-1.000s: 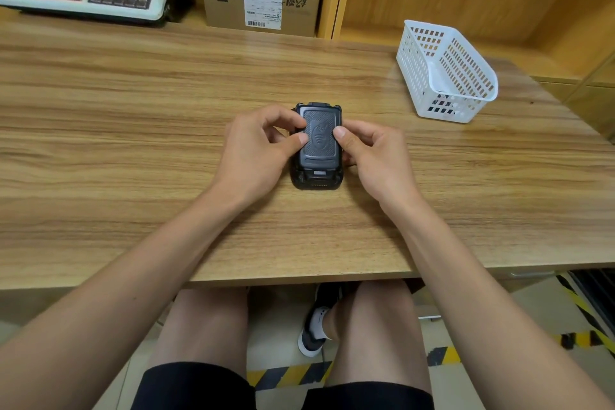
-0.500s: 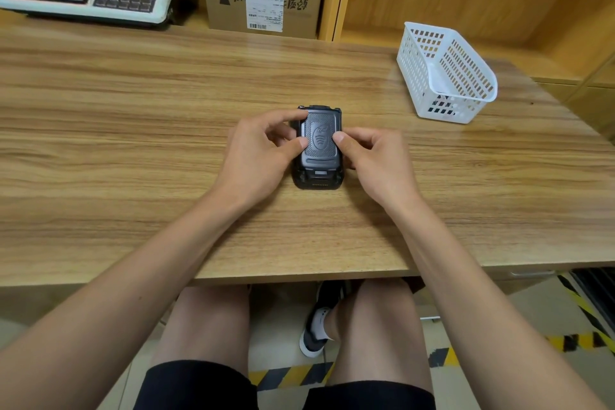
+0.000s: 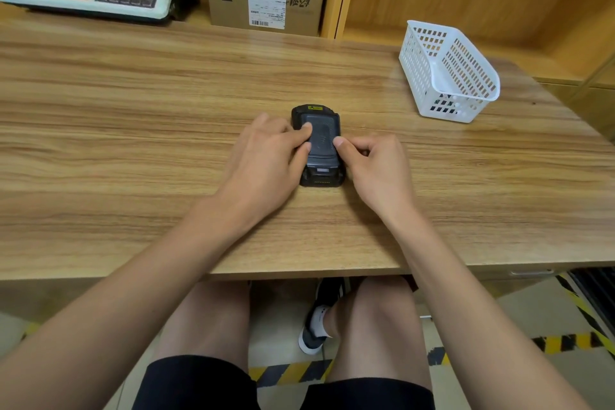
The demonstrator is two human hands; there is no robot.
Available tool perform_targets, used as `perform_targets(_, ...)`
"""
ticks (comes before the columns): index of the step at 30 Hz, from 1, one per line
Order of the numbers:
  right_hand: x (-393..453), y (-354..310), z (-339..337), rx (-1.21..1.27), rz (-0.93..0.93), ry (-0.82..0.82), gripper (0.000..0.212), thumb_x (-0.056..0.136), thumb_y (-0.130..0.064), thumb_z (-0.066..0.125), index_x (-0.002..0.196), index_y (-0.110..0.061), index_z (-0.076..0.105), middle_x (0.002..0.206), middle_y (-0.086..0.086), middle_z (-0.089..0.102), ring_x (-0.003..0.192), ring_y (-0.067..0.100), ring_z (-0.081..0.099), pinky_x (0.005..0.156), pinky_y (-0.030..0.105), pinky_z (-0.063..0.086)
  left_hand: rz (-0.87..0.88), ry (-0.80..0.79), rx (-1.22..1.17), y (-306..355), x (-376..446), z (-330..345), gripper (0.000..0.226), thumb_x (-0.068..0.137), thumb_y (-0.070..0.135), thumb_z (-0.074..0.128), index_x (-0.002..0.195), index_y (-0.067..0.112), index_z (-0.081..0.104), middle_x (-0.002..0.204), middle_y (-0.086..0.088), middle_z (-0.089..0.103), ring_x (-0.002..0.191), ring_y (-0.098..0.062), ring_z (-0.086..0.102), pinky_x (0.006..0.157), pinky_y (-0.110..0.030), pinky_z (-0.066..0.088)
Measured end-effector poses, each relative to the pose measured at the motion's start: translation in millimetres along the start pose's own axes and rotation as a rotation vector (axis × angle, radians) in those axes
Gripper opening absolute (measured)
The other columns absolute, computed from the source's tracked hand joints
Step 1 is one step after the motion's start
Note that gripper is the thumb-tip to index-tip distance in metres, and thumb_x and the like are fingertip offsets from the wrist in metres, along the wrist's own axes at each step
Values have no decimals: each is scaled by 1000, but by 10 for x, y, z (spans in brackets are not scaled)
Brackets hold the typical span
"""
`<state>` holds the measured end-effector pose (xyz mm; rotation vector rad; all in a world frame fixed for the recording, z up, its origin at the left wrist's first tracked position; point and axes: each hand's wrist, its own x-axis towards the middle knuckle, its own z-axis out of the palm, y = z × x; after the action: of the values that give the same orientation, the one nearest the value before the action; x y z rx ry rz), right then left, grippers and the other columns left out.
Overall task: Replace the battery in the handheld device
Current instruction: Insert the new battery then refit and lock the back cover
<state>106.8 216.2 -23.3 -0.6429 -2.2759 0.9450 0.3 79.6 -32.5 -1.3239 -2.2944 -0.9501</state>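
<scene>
Handheld device [image 3: 320, 156] lies back-up at the middle of the table [image 3: 133, 143], long axis running away from the person, contact end nearest. Left hand [image 3: 266, 156] presses fingertips on the grey battery cover [image 3: 322, 138]; right hand [image 3: 376, 163], fingers curled, thumb against the cover's right edge.

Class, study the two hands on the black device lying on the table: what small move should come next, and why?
Probably slide or lift the grey back cover off the device. The left hand has fingertips on the cover, the right hand pinches its edge, and the cover seems still in place.
</scene>
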Motion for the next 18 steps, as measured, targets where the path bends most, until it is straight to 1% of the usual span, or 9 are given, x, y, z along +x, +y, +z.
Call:
perform_targets(2, -19, 13, 12, -29, -27, 3, 37, 96, -25, 57, 70, -1, 70, 56, 6, 63, 59, 17, 47, 70, 17, 36, 14, 0, 27, 17, -15, -6, 29, 97, 24, 57, 118, 12, 71, 85, -5, 64, 89, -27, 51, 77, -40, 46)
perform_targets(4, -47, 18, 21, -45, -38, 10, 37, 96, -24, 57, 71, 0, 72, 53, 8, 62, 58, 18, 44, 76, 16, 34, 12, -4, 46, 21, -21, -7, 28, 97, 25, 56, 116, 13, 72, 84, -4, 62, 89, -27, 51, 76, -40, 46)
perform_targets(5, -57, 20, 24, -51, -42, 18, 37, 96, -23, 57, 70, 0, 71, 50, 6, 59, 57, 17, 42, 75, 15, 34, 9, -11, 50, 26, -24, -7, 28, 97, 25, 56, 116, 13, 73, 84, -4, 61, 89, -27, 51, 76, -40, 46)
perform_targets(7, -70, 15, 23, -69, -52, 32, 38, 96, -21, 58, 66, -1, 69, 48, 2, 55, 59, 11, 45, 68, 8, 32, -1, -31, 51, 40, -37, -9, 28, 98, 26, 56, 116, 13, 72, 86, -4, 60, 90, -26, 51, 77, -41, 47)
perform_targets(9, -73, 10, 14, -87, -60, 39, 38, 95, -20, 59, 63, -1, 68, 44, -3, 50, 60, 4, 46, 63, 5, 29, -8, -42, 50, 57, -54, -20, 29, 98, 26, 55, 117, 12, 72, 87, -4, 58, 91, -24, 50, 77, -39, 46)
perform_targets(10, -76, 9, 11, -90, -63, 42, 39, 95, -19, 59, 61, -1, 67, 42, -6, 47, 59, 5, 46, 62, 4, 28, -10, -44, 50, 64, -61, -27, 29, 98, 25, 55, 117, 12, 72, 87, -4, 58, 91, -24, 50, 77, -38, 45)
perform_targets(13, -83, 2, 5, -90, -73, 42, 41, 94, -17, 60, 58, 0, 64, 39, -9, 39, 61, 23, 42, 66, 5, 26, -6, -48, 59, 76, -71, -40, 29, 98, 25, 55, 115, 10, 72, 87, -5, 57, 91, -24, 50, 76, -38, 45)
perform_targets(15, -89, -3, 1, -95, -73, 32, 38, 94, -17, 60, 60, -1, 68, 37, -12, 40, 63, 24, 43, 70, 8, 27, 0, -49, 67, 73, -71, -31, 28, 97, 24, 55, 110, 9, 74, 86, -6, 58, 90, -25, 51, 75, -38, 45)
perform_targets(18, -96, -24, -12, -102, -71, 28, 29, 93, -17, 62, 70, -8, 77, 47, -23, 48, 63, 10, 53, 69, 6, 29, -2, -51, 56, 66, -68, -27, 26, 97, 23, 55, 101, 8, 76, 86, -7, 59, 89, -28, 54, 74, -42, 47)
